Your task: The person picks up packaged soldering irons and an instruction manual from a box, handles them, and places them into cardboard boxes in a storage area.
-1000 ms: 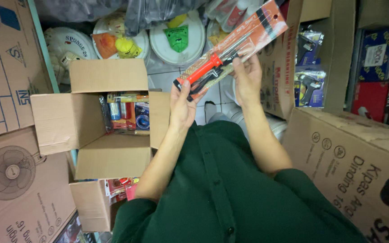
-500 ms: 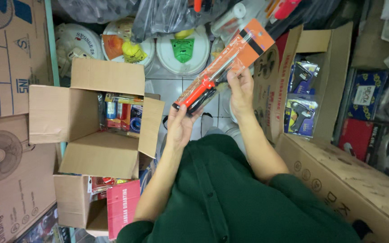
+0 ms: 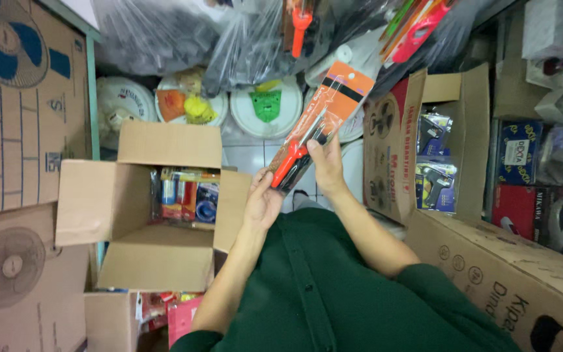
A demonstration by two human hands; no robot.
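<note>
1. The left hand (image 3: 263, 202) cups the lower end of a long blister pack (image 3: 317, 127); the right hand (image 3: 326, 163) grips its middle.
2. Its long axis slants from lower left to upper right, above the open cardboard box (image 3: 139, 202).
3. The pack has an orange card and holds a red-handled tool.

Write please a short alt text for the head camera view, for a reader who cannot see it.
A person in a green shirt holds a long orange blister pack with a red-handled tool up in both hands, left hand at its lower end, right hand on its side. An open cardboard box of packaged goods stands at the left, with more boxes and plastic bags all around.
</note>
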